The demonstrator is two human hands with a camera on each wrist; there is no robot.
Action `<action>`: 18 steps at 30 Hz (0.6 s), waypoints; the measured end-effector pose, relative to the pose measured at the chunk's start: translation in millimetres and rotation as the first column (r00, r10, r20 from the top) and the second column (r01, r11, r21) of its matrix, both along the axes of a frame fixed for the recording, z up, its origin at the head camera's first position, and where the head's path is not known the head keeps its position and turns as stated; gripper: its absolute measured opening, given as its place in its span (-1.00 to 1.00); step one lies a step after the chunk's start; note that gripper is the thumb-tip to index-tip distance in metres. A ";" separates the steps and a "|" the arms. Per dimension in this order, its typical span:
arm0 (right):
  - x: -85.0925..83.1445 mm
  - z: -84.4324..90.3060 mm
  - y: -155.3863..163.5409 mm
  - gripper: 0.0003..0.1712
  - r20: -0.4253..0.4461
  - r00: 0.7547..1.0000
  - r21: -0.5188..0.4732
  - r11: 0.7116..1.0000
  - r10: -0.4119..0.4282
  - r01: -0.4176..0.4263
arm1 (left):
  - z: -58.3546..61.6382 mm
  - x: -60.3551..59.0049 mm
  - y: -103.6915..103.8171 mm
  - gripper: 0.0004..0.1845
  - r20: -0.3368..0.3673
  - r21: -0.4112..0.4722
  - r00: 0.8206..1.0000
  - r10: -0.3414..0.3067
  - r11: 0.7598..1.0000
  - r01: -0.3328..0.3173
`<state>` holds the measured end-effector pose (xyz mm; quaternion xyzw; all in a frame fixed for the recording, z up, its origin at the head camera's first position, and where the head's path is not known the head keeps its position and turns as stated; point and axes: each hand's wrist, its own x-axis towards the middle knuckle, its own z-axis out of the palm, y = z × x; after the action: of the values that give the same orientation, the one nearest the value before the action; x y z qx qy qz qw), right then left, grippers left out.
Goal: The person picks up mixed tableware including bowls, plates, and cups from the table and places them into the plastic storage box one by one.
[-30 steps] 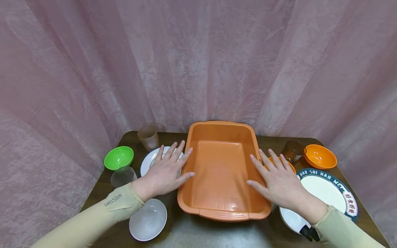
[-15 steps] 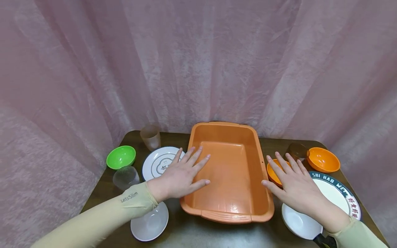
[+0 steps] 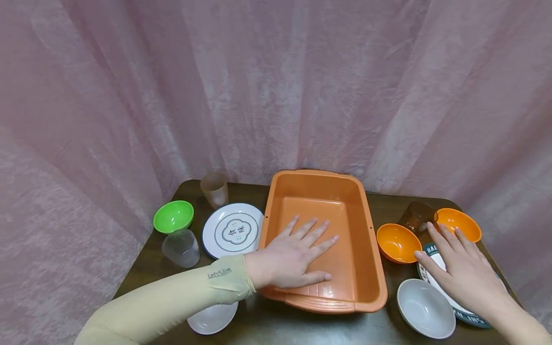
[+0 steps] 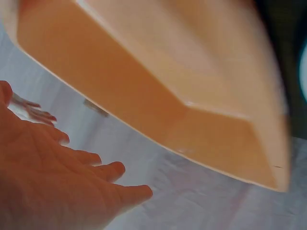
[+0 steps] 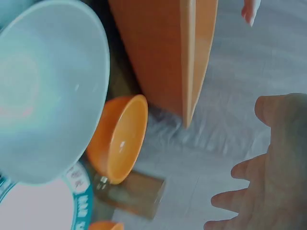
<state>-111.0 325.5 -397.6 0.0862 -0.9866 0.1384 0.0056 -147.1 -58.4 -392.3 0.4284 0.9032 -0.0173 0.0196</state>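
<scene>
My left hand (image 3: 297, 256) hovers palm down over the orange plastic basin (image 3: 351, 239), its fingers straight and spread, holding nothing. In the left wrist view, the left hand (image 4: 62, 177) shows apart from the basin's wall (image 4: 120, 91). My right hand (image 3: 465, 275) is stretched out above a green-rimmed plate (image 3: 472, 318), also holding nothing. Near it are a white bowl (image 3: 426, 308), an orange bowl (image 3: 398, 243), a second orange bowl (image 3: 459, 223) and a brown cup (image 3: 416, 215). The right hand partly covers the plate.
Left of the basin lie a blue-rimmed white plate (image 3: 211, 232), a green bowl (image 3: 174, 217), a clear cup (image 3: 182, 249) and a brownish cup (image 3: 215, 190). My left sleeve partly hides another white bowl (image 3: 213, 318). A pink curtain (image 3: 276, 86) hangs behind the table.
My left hand has moved right, from beside the basin's left edge to above its middle. The right hand has moved right, away from the basin, uncovering the nearer orange bowl and white bowl.
</scene>
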 end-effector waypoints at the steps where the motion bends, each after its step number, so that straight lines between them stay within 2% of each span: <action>1: -0.1 -2.2 6.9 -0.01 -0.001 1.000 -0.005 1.000 -0.019 0.019 | 0.4 1.4 4.8 -0.14 -0.005 -0.015 1.000 -0.015 1.000 0.015; 9: -1.4 -19.1 61.0 0.02 0.009 0.984 -0.014 0.984 -0.179 0.179 | -0.9 10.6 40.2 -0.16 0.002 -0.099 0.993 -0.122 0.988 0.121; 13: 1.0 -27.3 85.5 0.03 0.065 0.967 -0.014 0.969 -0.247 0.248 | 3.0 13.8 56.2 -0.16 0.006 -0.122 0.985 -0.170 0.978 0.169; 17: 10.8 -37.3 107.2 0.03 0.172 0.931 -0.050 0.941 -0.322 0.335 | 8.3 15.8 73.3 -0.16 0.015 -0.143 0.978 -0.206 0.968 0.206; 18: 13.3 -40.1 111.4 0.04 0.222 0.910 -0.068 0.925 -0.351 0.374 | 9.2 16.2 77.4 -0.16 0.016 -0.149 0.977 -0.212 0.966 0.212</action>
<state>-97.7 436.9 -437.7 -0.1137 -0.9716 0.1968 -0.0661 -130.9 19.1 -383.1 0.5200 0.8482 -0.0873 0.0496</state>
